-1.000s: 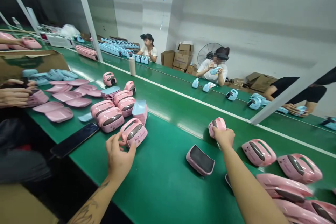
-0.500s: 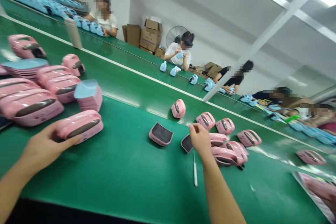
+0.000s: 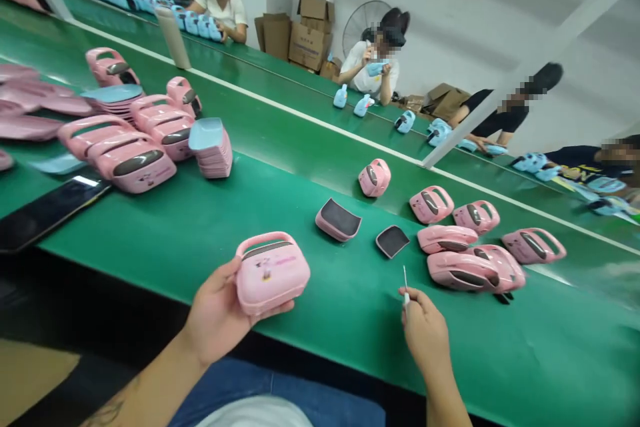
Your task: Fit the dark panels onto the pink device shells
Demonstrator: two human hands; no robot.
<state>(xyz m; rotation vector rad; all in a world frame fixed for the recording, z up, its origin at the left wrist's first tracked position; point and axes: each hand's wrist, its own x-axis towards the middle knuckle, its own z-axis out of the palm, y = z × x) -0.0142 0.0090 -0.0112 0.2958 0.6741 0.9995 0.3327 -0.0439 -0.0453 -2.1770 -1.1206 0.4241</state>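
My left hand point(image 3: 220, 310) is closed around the side of a pink plastic case point(image 3: 273, 273) with a carry handle, holding it up over the table's front edge. A small printed picture on its front faces me. In my right hand point(image 3: 425, 330), gripped by the white handle, is a thin screwdriver-like tool point(image 3: 405, 280) with its metal shaft pointing away from me. Just beyond that hand lies a dark-faced curved pad point(image 3: 393, 241). A stack of similar curved pads point(image 3: 339, 220) with pink edges sits left of it.
Several pink cases point(image 3: 463, 271) stand at right, others point(image 3: 143, 163) at left beside a stack of pink and blue panels point(image 3: 213, 150). A black phone-like slab point(image 3: 53, 210) lies at the table's left edge. Co-workers point(image 3: 377, 63) sit across the green table point(image 3: 280, 147) with blue cases.
My left hand has carried the pink case from the left toward the middle and turned its front to me. My right hand has picked up the white-handled tool from the table. The view has shifted.
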